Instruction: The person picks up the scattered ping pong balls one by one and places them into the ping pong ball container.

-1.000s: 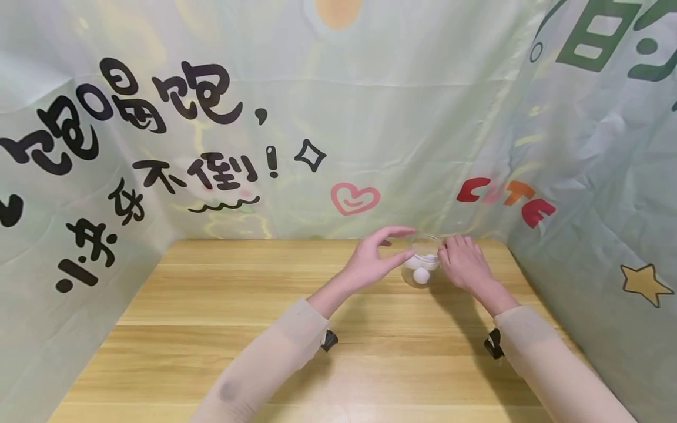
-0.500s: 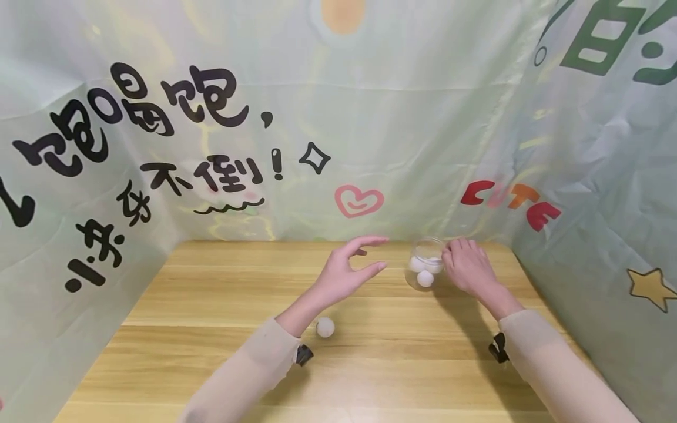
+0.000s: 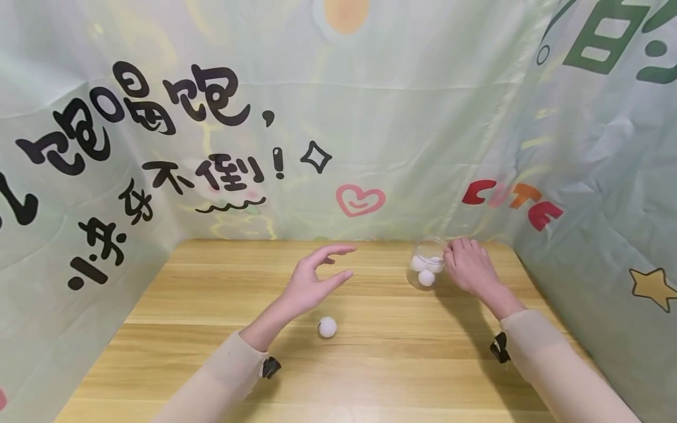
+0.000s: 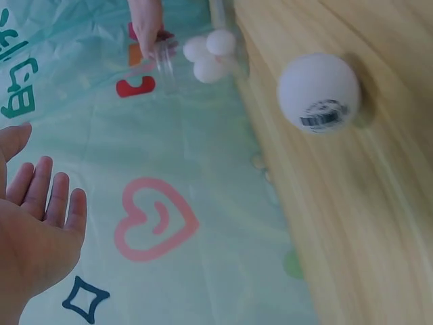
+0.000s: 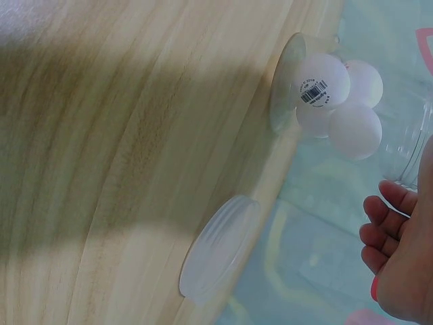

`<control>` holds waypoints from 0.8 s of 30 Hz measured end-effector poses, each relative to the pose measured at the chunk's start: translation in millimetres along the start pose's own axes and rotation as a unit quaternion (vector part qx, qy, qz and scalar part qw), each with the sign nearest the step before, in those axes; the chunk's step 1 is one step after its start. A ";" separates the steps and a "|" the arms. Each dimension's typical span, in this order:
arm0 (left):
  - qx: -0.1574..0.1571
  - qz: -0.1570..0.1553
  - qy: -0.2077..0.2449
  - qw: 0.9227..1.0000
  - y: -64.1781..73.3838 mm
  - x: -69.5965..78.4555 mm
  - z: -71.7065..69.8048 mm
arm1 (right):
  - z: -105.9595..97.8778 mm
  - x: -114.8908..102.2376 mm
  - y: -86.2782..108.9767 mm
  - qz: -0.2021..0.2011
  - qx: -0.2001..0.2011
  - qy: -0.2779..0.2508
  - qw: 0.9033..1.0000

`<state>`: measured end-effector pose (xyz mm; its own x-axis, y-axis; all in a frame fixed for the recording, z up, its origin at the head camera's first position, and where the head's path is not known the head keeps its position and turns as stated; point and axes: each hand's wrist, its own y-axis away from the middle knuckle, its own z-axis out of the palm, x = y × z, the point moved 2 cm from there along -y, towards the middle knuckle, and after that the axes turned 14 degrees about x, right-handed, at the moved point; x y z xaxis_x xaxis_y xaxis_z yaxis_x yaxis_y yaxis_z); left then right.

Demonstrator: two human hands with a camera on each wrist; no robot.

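Note:
A clear plastic jar (image 3: 429, 249) stands at the back right of the table with several white ping-pong balls (image 5: 356, 130) inside. My right hand (image 3: 471, 265) grips the jar near its rim, fingers curled at the edge in the right wrist view. Nearer the front, a single white ping-pong ball (image 3: 327, 327) with a dark printed mark lies on the wood. Empty, my left hand (image 3: 312, 281) hovers behind and left of that ball, its thumb and fingers spread apart.
In the right wrist view a translucent round lid (image 5: 220, 250) lies on the wooden table (image 3: 238, 282) beside the jar; the right hand hides it from the head camera. Printed cloth (image 3: 412, 135) walls rise along the table's back and sides.
My left hand has moved away from the jar toward the left and front, uncovering the loose ball on the table. The right hand stays at the jar's rim.

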<state>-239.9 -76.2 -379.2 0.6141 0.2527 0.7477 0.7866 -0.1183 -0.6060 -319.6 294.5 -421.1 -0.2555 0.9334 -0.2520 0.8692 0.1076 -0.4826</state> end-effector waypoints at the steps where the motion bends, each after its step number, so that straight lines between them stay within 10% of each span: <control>1: 0.002 0.003 -0.001 1.000 2.1 -1.1 -2.5 | 0.0 0.3 -0.2 0.000 0.000 0.000 1.000; 24: -0.066 -0.042 -0.066 0.995 53.2 -35.8 -40.4 | 1.0 0.7 -1.1 0.003 0.004 -0.002 1.000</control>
<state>-217.4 -130.3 -427.3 0.5389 0.3895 0.7470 0.8417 -0.2140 -0.4957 -321.2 294.7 -421.5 -0.2516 0.9327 -0.2584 0.8675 0.0989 -0.4875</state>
